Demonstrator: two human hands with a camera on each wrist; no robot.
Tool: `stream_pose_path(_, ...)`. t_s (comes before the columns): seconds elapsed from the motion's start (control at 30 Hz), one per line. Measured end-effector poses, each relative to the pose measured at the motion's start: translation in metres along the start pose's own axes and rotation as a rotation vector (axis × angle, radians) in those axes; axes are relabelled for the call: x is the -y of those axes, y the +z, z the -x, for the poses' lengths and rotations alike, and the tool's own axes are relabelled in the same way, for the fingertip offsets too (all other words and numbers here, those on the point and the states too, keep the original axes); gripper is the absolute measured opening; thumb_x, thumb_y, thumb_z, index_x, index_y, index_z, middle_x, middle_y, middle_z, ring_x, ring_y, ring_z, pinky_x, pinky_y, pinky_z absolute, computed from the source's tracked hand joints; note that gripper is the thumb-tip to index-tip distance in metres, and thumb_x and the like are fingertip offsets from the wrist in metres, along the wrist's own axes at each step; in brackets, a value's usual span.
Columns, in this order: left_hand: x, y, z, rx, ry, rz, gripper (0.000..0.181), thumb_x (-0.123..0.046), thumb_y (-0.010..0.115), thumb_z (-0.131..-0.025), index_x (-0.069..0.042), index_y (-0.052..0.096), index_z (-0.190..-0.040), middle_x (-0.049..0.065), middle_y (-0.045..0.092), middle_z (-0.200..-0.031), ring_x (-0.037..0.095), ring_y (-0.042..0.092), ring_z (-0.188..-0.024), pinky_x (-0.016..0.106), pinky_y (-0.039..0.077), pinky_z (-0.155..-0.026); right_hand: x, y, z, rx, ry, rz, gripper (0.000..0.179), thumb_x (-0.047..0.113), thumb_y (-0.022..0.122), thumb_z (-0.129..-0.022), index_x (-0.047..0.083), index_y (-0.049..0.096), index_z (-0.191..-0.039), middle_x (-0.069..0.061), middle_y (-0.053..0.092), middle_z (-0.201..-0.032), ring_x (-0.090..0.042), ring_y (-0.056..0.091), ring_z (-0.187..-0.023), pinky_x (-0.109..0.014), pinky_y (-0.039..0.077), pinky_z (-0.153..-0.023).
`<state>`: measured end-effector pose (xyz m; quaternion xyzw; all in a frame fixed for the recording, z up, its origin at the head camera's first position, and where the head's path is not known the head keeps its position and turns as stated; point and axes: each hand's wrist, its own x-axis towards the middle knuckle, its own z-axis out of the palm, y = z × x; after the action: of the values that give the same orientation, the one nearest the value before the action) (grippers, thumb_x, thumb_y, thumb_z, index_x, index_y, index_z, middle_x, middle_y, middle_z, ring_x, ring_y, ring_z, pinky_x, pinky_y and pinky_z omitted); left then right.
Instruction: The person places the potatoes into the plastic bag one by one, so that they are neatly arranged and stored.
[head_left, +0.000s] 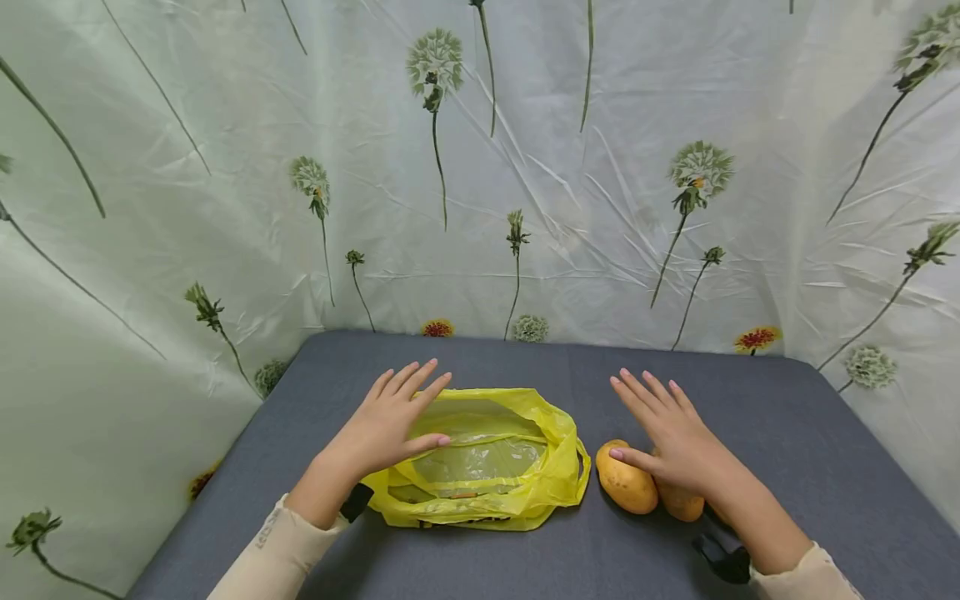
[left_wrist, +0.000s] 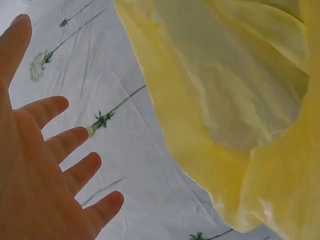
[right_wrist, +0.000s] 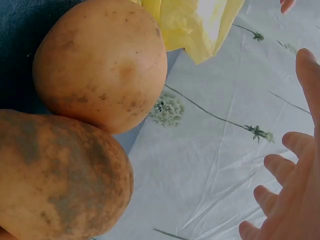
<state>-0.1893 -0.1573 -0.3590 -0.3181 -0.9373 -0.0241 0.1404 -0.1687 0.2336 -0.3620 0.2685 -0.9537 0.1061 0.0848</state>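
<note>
A yellow plastic bag [head_left: 551, 487] lies on the grey table with its mouth spread wide. My left hand [head_left: 382, 429] hovers over the bag's left side, fingers straight and spread. In the left wrist view that hand [left_wrist: 45, 165] is apart from the bag's edge [left_wrist: 185, 145] and holds nothing. To the right of the bag are potatoes: a smooth one [head_left: 626, 485] and a second [head_left: 681, 502], partly hidden under my right hand [head_left: 678, 446]. Its fingers are extended, holding nothing. In the right wrist view the second potato [right_wrist: 65, 175] shows dark, dirty patches and touches the first.
The grey cloth-covered table [head_left: 465, 354] reaches back to a pale curtain [head_left: 570, 175] printed with dandelions, which also rises along both sides. A sliver of another orange-brown thing [right_wrist: 6, 235] shows at the lower left corner of the right wrist view.
</note>
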Motion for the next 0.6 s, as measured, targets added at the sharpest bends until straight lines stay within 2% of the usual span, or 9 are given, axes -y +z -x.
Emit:
stream_pose_path(0.3,0.010,0.008,0.017,-0.008,-0.103,0.058,0.072,-0.054,0.054,-0.083,-0.018,0.031,-0.141,0.009,0.020,-0.146,0.031,0.021,-0.130,0.052,0.013,-0.100,-0.006,-0.002,0.008,-0.078,-0.007,-0.032,0.081,0.047,0.060,-0.082,0.013,0.020,-0.144,-0.015,0.023,-0.144,-0.037,0.016,-0.130,-0.051,0.005,-0.101)
stream_pose_path(0.47,0.017,0.012,0.030,-0.027,-0.156,0.095,0.070,-0.048,0.060,-0.081,-0.015,0.036,-0.139,0.013,0.022,-0.144,0.035,0.024,-0.127,0.054,0.018,-0.097,-0.011,-0.002,0.016,-0.099,0.017,-0.074,0.079,0.044,0.061,-0.082,0.014,0.021,-0.144,-0.016,0.024,-0.144,-0.035,0.014,-0.131,-0.049,0.002,-0.102)
stream_pose_path(0.6,0.023,0.015,0.039,-0.017,-0.202,0.144,0.068,-0.045,0.062,-0.081,-0.016,0.038,-0.138,0.017,0.021,-0.144,0.038,0.024,-0.127,0.056,0.023,-0.094,-0.017,0.001,0.023,-0.123,0.040,-0.084,0.080,0.042,0.063,-0.082,0.014,0.022,-0.144,-0.017,0.024,-0.143,-0.034,0.014,-0.131,-0.048,0.001,-0.103)
